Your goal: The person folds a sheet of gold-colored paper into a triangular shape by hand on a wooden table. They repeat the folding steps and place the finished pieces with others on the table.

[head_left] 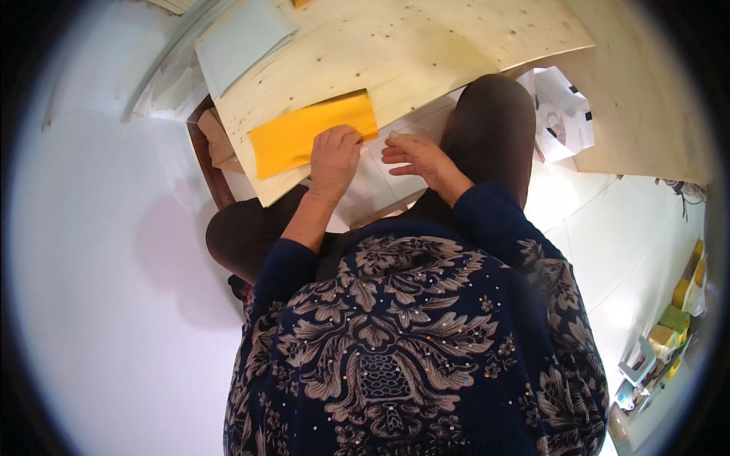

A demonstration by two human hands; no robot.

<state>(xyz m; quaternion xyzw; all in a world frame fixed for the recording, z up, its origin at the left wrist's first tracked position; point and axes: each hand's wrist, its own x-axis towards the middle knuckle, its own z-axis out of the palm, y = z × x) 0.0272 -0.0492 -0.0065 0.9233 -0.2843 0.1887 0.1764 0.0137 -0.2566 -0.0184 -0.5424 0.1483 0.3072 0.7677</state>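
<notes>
A flat yellow sheet (293,137), roughly rectangular, lies on the wooden tabletop (357,53) along its near edge. Whether it is paper or cloth I cannot make out. My left hand (334,158) has its fingers bent together over the sheet's near right part, by the table edge, and appears to grip it there. The fingertips and thumb are partly hidden. Just right of the sheet, my right hand (420,161) hovers off the table edge. Its fingers are apart and nothing shows in them.
A pale grey sheet (243,45) lies at the table's far left. Below the tabletop on the left is some brown paper (219,140). A white plastic bag (563,114) hangs or stands right of my knee (493,121). Several items, including a green block (674,318), sit at the far right.
</notes>
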